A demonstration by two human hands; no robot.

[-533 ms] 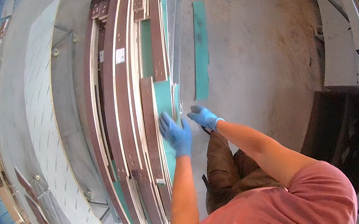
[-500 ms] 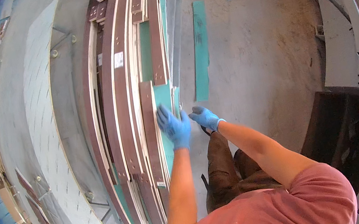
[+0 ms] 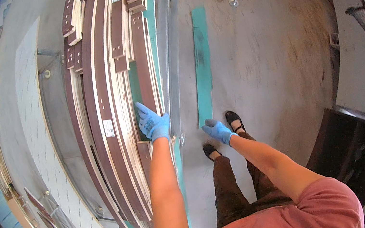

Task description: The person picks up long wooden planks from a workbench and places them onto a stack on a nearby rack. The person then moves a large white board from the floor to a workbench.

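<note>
While the left hand [image 3: 152, 123], in a blue glove, lies flat with fingers spread on a teal panel [image 3: 135, 89] in the upright stack of brown boards [image 3: 103, 79], the right hand [image 3: 217, 130] has come away from the stack. It now hangs loosely curled and empty above the concrete floor [image 3: 275, 58], near a teal strip [image 3: 201, 61] lying there. The panel sits directly beneath the left palm, just beside the grey metal rail [image 3: 170, 43].

Smooth brown-faced plywood strips [image 3: 105, 88], matt teal-painted board [image 3: 202, 61], rough dusty concrete floor [image 3: 275, 58], thin blue rubbery gloves [image 3: 152, 124].
</note>
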